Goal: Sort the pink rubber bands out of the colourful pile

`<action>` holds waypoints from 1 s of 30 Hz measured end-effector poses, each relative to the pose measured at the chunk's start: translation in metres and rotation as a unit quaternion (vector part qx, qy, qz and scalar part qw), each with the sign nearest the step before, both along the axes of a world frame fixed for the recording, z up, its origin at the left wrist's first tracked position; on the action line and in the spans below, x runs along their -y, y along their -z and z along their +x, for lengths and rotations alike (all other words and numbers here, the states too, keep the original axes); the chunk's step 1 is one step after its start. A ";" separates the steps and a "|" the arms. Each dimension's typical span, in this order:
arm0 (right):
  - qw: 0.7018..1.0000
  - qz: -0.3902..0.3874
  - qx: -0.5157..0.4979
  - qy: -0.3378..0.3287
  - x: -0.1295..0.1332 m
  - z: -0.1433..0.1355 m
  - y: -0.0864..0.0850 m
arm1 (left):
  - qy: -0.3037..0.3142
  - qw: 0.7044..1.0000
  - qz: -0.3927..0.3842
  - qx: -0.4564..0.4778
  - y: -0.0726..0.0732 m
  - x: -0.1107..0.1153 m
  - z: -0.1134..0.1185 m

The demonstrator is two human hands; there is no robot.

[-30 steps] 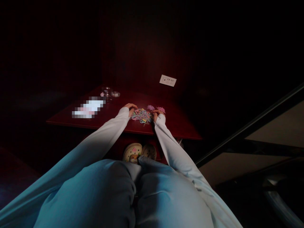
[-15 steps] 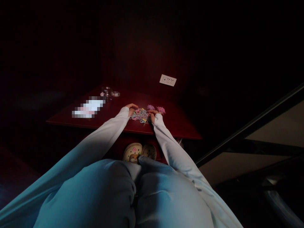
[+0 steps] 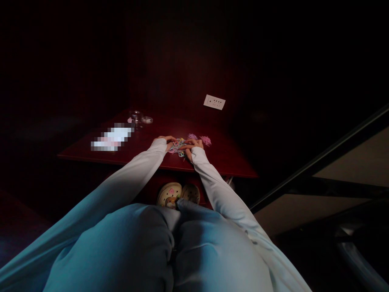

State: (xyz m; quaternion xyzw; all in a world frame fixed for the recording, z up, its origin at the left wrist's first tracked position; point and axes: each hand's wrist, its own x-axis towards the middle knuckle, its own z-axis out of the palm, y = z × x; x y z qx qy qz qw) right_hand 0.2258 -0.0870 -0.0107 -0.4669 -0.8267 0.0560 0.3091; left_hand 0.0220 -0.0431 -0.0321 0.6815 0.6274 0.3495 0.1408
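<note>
A loose pile of pastel bands (image 3: 179, 149) lies near the front edge of the dark red table (image 3: 142, 150). At the pile's left side is my left hand (image 3: 167, 141), its fingers apart and touching the bands. My right hand (image 3: 193, 147) reaches over the pile's right part with spread fingers and covers some of it. Just behind the right hand sit a purple bundle (image 3: 192, 136) and a pink bundle (image 3: 206, 140) of thin strands. Neither hand visibly grips a band.
A clear jar (image 3: 136, 117) and a round lid (image 3: 147, 120) stand at the back left. Nearer is a bright, pixelated flat item (image 3: 114, 138). A white socket plate (image 3: 214, 102) is on the wall. Below the table are clog shoes (image 3: 170, 194).
My right hand has moved left over the pile, hiding more of the bands. The left hand's fingers have shifted slightly, its wrist lower and flatter.
</note>
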 end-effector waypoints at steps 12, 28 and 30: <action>0.995 0.009 -0.081 0.063 -0.021 0.004 0.015 | 0.059 0.982 0.086 0.156 0.015 -0.008 -0.004; 0.998 0.021 -0.036 0.037 -0.008 -0.001 0.006 | 0.081 0.984 0.137 0.080 0.013 0.009 0.010; 0.998 0.024 -0.036 0.047 -0.008 0.000 0.006 | 0.075 0.984 0.138 0.083 0.014 0.008 0.009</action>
